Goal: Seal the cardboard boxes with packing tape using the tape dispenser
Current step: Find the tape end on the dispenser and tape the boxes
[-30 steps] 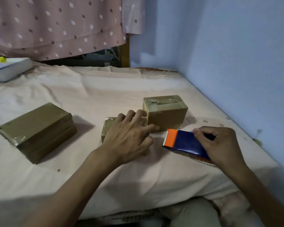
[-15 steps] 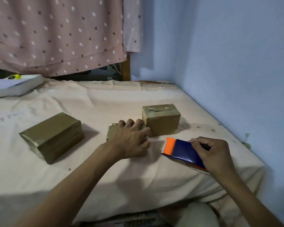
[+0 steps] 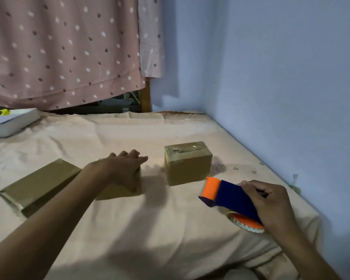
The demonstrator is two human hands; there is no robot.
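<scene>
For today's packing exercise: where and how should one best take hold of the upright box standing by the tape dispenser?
Grip the upright box from above, thumb and fingers across its two short side faces. It stands free on the bed, top open to reach; the tape dispenser in the right hand crowds its near right corner.

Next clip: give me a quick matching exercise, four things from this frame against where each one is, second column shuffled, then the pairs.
Things:
1. tape dispenser
2. flat box
3. white book
4. small box

Places:
A. far left edge of the bed, near the curtain
B. held in the right hand
C. between the two hands, untouched
D. left of the left hand's forearm

Pairs: 1-B, 2-D, 3-A, 4-C
</scene>
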